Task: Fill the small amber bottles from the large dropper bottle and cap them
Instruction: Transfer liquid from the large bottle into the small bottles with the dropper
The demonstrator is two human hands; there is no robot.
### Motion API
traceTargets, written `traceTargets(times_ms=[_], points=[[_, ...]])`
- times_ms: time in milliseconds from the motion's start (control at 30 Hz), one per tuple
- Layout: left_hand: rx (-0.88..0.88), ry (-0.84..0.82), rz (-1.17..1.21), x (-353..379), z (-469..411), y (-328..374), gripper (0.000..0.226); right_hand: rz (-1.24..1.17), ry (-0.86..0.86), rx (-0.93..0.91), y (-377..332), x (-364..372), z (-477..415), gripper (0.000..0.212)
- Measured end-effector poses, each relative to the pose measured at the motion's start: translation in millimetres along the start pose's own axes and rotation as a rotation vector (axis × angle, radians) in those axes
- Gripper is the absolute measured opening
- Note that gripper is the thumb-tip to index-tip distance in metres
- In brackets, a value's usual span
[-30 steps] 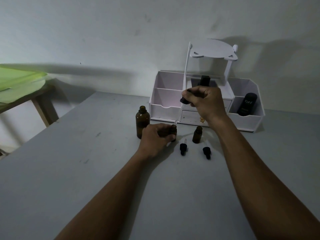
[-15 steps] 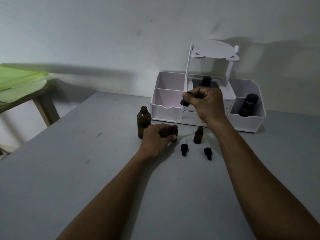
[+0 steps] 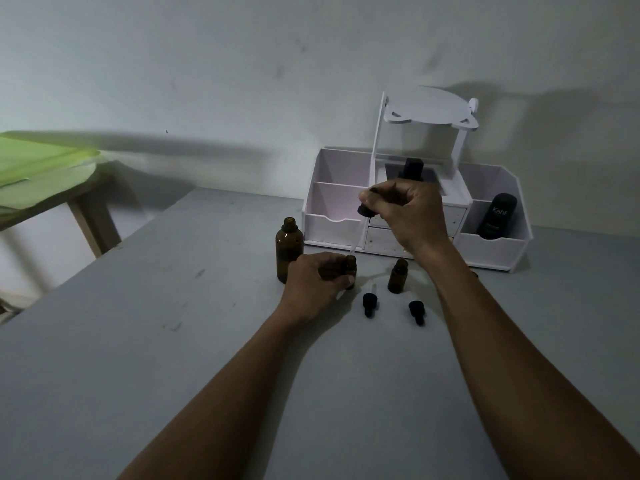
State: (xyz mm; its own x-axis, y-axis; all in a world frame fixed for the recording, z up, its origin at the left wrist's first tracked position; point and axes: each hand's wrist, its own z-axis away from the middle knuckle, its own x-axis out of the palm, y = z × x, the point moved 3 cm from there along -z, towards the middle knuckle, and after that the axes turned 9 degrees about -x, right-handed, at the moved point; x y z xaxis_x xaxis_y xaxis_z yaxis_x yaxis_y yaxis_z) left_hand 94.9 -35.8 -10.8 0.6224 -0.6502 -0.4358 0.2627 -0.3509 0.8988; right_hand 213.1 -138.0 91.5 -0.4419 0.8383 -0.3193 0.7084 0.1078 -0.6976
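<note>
The large amber bottle [image 3: 289, 251] stands uncapped on the grey table [image 3: 173, 358]. Just right of it, my left hand [image 3: 317, 284] is closed around a small amber bottle [image 3: 350, 266], mostly hidden by my fingers. Above it, my right hand [image 3: 407, 214] pinches the black bulb of the large dropper [image 3: 364, 216]; its glass tube slants down with the tip at that small bottle's mouth. A second small amber bottle [image 3: 397, 276] stands open to the right. Two small black dropper caps [image 3: 369, 303] [image 3: 416, 310] lie on the table in front.
A white desk organiser [image 3: 491, 251] stands against the wall behind the bottles, holding a black tube [image 3: 497, 220] and a dark bottle [image 3: 412, 168]. A wooden side table with green sheets [image 3: 41, 168] is at the left.
Both hands and the dropper hold almost the same pose; the view has shifted slightly.
</note>
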Motion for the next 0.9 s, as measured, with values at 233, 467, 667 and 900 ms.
traceTargets(times_ms=[233,467,667,900], points=[[0.117,0.079,-0.095,-14.6,5.7,2.9,0.046,-0.044,0.155,-0.083,-18.1,-11.0,-2.4,0.008],[0.278,0.480,0.107,-74.7,18.8,14.8,0.010,-0.232,0.266,-0.092,-43.6,1.1,-18.4,0.005],[0.112,0.380,0.216,-92.2,-2.5,-26.4,0.045,-0.360,0.241,-0.041,-47.0,30.4,-21.4,0.009],[0.031,0.125,0.324,-84.4,-11.8,-41.2,0.051,-0.353,0.168,-0.008,-38.0,46.0,-23.2,0.005]])
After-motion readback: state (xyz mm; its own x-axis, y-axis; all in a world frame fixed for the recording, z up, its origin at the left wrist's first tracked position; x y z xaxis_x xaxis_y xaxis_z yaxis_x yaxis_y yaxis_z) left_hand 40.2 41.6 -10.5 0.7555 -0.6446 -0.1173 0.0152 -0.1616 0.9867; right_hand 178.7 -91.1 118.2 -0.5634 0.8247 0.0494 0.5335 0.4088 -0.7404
